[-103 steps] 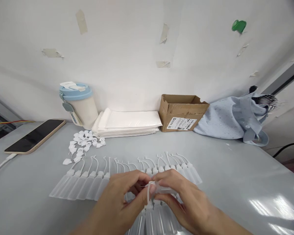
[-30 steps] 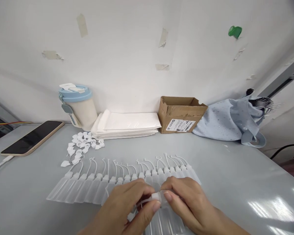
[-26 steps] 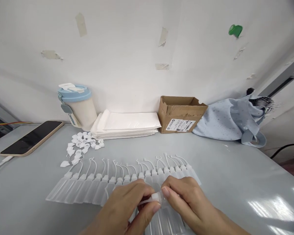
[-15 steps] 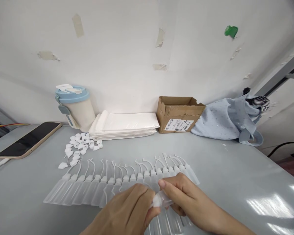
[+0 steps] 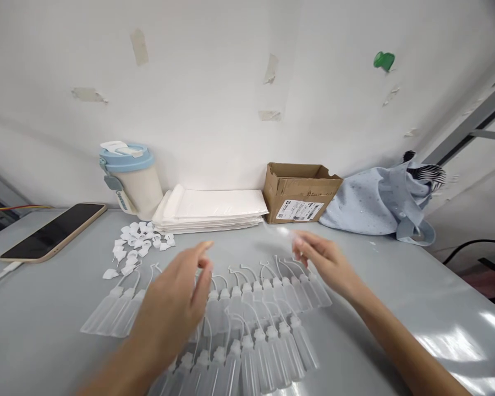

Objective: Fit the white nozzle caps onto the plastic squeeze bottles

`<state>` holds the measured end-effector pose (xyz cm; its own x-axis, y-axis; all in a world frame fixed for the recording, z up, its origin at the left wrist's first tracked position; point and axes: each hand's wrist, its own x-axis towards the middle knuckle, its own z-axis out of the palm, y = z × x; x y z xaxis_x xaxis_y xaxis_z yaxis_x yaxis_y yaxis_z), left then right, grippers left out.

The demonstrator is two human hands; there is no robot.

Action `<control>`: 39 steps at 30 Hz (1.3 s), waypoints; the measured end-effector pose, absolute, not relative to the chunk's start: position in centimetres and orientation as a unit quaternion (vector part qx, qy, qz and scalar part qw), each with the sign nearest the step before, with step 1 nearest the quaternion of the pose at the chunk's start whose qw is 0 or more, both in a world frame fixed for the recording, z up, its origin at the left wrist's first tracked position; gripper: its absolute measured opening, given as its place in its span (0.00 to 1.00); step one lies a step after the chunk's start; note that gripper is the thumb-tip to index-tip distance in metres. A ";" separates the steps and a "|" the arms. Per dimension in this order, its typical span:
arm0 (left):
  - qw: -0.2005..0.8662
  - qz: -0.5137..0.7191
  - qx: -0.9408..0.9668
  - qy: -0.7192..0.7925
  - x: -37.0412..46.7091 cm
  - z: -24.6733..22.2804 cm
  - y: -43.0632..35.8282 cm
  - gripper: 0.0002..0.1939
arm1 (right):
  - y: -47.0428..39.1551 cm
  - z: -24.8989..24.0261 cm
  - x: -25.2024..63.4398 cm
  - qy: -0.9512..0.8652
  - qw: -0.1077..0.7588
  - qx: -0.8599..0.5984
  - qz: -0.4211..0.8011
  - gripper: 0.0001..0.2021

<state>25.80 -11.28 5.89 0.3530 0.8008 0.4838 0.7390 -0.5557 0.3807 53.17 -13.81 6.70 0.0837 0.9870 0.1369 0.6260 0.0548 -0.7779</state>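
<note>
My right hand (image 5: 324, 258) pinches a small translucent plastic bottle (image 5: 282, 230), smeared by motion, in front of the cardboard box. My left hand (image 5: 179, 300) hovers over the left part of the bottle rows, fingers bent but apart, with nothing in it. Under and between the hands lie two rows of translucent squeeze bottles, a back row (image 5: 259, 300) and a front row (image 5: 268, 357), each bottle with a thin white strap curling from its neck. Part of both rows is hidden by my left hand. Several small white caps (image 5: 136, 239) are heaped at the left.
Along the wall stand a blue-lidded cup (image 5: 134, 179), a stack of white envelopes (image 5: 214, 206), an open cardboard box (image 5: 299, 192) and a light blue cloth bag (image 5: 367, 198). A phone (image 5: 51, 234) on a charging cable lies at the far left of the grey table (image 5: 375, 341).
My hands have parted. The right one has carried the bottle up and away toward the box; the left has let go and moved left, uncovering the front row.
</note>
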 end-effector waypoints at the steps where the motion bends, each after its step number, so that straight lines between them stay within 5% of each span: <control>1: 0.045 0.308 0.805 0.506 25.4 6.0 -10.7 0.16 | -13.1 6.2 54.4 -0.621 0.367 -0.655 0.226 0.22; 13: -0.002 0.180 0.774 0.607 19.1 4.8 -3.7 0.20 | -12.3 5.4 57.7 -0.624 0.295 -0.711 0.130 0.24; 17: 0.018 0.154 0.790 0.593 19.0 4.2 -3.2 0.18 | -13.6 7.3 58.2 -0.650 0.216 -0.706 0.179 0.13; 24: 0.039 0.135 0.791 0.595 18.9 4.1 -2.9 0.16 | -15.2 9.3 58.7 -0.638 0.060 -0.701 0.312 0.15; 39: 0.037 0.234 0.715 0.658 20.4 4.7 -4.1 0.12 | -15.6 8.5 57.8 -0.639 0.048 -0.682 0.352 0.11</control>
